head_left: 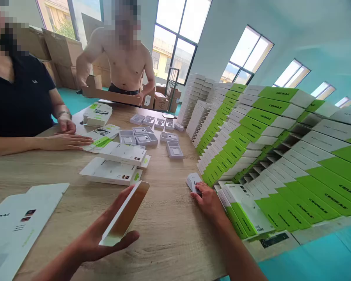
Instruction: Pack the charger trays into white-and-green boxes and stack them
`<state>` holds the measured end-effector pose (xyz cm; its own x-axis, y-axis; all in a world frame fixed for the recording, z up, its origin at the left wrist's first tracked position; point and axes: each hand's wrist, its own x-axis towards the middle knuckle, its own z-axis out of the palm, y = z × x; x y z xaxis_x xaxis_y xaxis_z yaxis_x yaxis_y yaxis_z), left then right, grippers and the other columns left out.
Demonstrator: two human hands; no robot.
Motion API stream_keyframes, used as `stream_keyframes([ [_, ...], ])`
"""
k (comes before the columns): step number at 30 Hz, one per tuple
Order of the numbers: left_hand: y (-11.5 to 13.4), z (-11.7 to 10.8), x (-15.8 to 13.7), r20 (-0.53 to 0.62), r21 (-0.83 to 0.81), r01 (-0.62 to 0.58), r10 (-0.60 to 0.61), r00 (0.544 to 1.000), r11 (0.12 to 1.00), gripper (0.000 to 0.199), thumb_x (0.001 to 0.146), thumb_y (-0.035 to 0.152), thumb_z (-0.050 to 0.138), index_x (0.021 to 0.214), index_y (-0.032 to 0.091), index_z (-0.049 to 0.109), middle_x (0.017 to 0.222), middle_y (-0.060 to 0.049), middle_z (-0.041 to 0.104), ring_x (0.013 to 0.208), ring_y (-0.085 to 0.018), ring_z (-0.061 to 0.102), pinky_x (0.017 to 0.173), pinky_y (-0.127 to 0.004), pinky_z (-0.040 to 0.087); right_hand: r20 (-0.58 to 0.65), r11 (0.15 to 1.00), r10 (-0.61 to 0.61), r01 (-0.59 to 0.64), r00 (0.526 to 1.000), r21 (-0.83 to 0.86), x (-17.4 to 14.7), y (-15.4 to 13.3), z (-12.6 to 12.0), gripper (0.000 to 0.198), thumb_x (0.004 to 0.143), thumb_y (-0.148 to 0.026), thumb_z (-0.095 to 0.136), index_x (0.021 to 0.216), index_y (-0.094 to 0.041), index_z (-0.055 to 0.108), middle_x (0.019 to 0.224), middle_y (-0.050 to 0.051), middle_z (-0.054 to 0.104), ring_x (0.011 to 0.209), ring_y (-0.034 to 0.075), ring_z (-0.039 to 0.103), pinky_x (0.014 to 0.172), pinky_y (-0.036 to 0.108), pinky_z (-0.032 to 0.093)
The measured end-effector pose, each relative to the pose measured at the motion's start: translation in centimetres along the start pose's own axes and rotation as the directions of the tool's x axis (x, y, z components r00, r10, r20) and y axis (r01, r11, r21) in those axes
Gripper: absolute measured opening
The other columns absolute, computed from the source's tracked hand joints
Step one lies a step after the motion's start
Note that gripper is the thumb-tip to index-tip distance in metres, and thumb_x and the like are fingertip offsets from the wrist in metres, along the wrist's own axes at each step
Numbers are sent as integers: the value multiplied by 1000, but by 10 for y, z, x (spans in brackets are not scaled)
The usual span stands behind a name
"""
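Note:
My left hand [89,242] is wrapped round an empty-looking carton [128,216], its open end turned toward me and its brown inside showing. At the foot of the box stacks, the fingers of my right hand [207,199] are closed on a small white piece with dark print [194,180], which lies on the table. Two white cartons with green tabs, an upper one [124,153] and a lower one [111,170], lie beyond my left hand. Several pale plastic trays [174,150] with small parts in them are spread over the middle of the table.
Tall stacks of white and green boxes [251,136] line the table's right side. A flat carton [20,230] lies at the left. One co-worker's hand [67,141] rests near a carton pile [98,114]; another person holds a cardboard piece [114,95] at the far end.

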<state>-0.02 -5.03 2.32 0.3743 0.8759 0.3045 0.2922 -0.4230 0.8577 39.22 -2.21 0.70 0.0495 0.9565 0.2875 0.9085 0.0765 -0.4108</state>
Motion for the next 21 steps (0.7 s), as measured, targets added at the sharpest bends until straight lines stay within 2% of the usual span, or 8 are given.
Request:
stream_keyframes([
  [5,-3,-7,9,41,7,-65,65,997,998,90,86,47,71,162,36,25,161,-10,47,146,-40,46,117,-58,41,-103,998,30,-23,994,66,-7,-30,-18,40,98,-43,47,97,-19,78,113,16,79,116,30,71,107,44,51],
  [8,4,-14,15,73,2,-135,134,988,991,93,84,38,73,162,32,25,164,-12,42,146,-40,46,116,-56,44,-164,973,80,-42,983,225,-28,-69,-47,50,102,-54,38,103,-19,74,90,12,80,86,25,74,79,35,59],
  [10,8,-17,17,82,23,-140,137,987,990,97,81,33,76,163,29,22,165,-15,38,149,-39,41,119,-56,39,-5,848,163,-137,987,512,-44,-104,-69,49,100,-61,46,93,-21,72,52,0,65,48,17,59,49,26,47],
  [11,9,-18,17,90,41,-140,136,987,989,101,79,32,78,163,28,20,165,-16,36,151,-39,38,121,-57,35,90,783,172,-192,981,592,-50,-122,-78,47,96,-63,53,87,-21,71,45,-3,58,41,14,53,44,23,41],
  [13,9,-16,17,108,71,-146,138,985,987,110,73,29,84,163,26,19,164,-17,35,153,-40,32,124,-58,30,235,704,147,-269,961,657,-53,-157,-91,47,91,-64,61,77,-20,68,42,-5,54,37,10,45,41,21,33],
  [16,5,-12,18,119,89,-159,148,982,983,118,64,24,89,161,27,22,160,-17,37,151,-40,33,123,-57,30,300,709,116,-291,947,642,-42,-195,-90,45,92,-59,61,71,-19,67,40,-5,54,37,8,43,43,20,32],
  [18,2,-9,18,106,93,-145,135,985,985,117,61,20,89,159,28,25,155,-16,42,144,-38,42,120,-54,36,325,723,76,-277,943,633,-32,-207,-80,45,93,-56,59,70,-19,66,40,-4,55,37,8,45,43,19,33],
  [21,5,-11,18,98,22,-59,57,994,998,105,63,20,84,152,26,28,139,-12,56,120,-31,60,103,-44,51,407,652,-18,-299,913,697,-23,-209,-64,52,94,-63,53,71,-18,65,50,-1,61,37,10,48,38,21,32],
])
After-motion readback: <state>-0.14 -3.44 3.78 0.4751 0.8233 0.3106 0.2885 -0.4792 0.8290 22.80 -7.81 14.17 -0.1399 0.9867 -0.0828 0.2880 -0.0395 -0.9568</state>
